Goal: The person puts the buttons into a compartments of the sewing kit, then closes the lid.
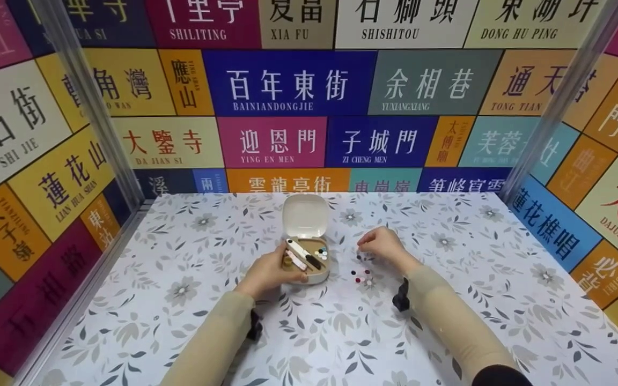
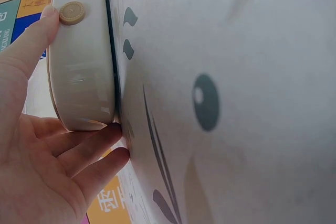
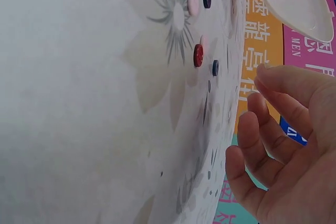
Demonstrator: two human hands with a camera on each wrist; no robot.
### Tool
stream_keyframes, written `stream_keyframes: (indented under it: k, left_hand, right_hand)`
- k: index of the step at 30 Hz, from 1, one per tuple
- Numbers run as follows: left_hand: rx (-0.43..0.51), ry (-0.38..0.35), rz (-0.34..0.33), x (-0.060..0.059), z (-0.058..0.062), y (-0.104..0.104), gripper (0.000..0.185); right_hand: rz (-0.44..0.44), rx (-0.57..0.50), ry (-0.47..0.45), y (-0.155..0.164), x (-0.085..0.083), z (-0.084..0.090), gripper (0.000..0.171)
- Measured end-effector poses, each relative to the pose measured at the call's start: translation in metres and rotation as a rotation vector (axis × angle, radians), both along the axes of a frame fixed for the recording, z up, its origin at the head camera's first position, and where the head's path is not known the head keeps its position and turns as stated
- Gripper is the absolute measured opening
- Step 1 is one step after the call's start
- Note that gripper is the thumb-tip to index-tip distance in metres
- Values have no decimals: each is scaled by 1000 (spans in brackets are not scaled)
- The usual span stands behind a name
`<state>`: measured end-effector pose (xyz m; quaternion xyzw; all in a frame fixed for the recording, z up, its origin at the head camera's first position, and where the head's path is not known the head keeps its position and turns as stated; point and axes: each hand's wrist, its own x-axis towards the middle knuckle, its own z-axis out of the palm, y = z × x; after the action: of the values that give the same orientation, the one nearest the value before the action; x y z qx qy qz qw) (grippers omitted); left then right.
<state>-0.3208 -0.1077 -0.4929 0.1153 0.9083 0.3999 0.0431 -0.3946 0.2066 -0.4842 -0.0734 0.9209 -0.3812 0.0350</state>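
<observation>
Staged recording booth, not a home. Walls (image 1: 287, 91) ahead of and beside both hands were covered in colourful Chinese street-name signs, with metal posts (image 1: 94, 107) at the corners. Under the hands lay a table (image 1: 341, 332) in a floral grey-leaf cover.

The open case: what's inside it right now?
The case holds a black-and-white tool lying diagonally and small buttons. The left hand covers its left side; anything beneath the tool is hidden.

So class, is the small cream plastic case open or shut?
Open: the small cream plastic case has its lid raised upright, contents showing.
</observation>
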Motion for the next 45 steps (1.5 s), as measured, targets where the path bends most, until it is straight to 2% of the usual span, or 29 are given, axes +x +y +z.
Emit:
stream_keyframes:
  k: [8,20,28,45]
  left_hand:
    - [21,-33,11,2,1,0,114]
    - [21,-25,6,1,2,0,113]
    - [-20,18,-6,0,2,0,113]
    - [-7,-10,5,-2,0,0,115]
  right_hand:
    - [24,39,-30,1,1,-7,18]
    - [60,33,-29,2,-2,-13,20]
    - [39,63,-34,1,-1,-13,20]
    - [43,142,-17,-2,0,-12,18]
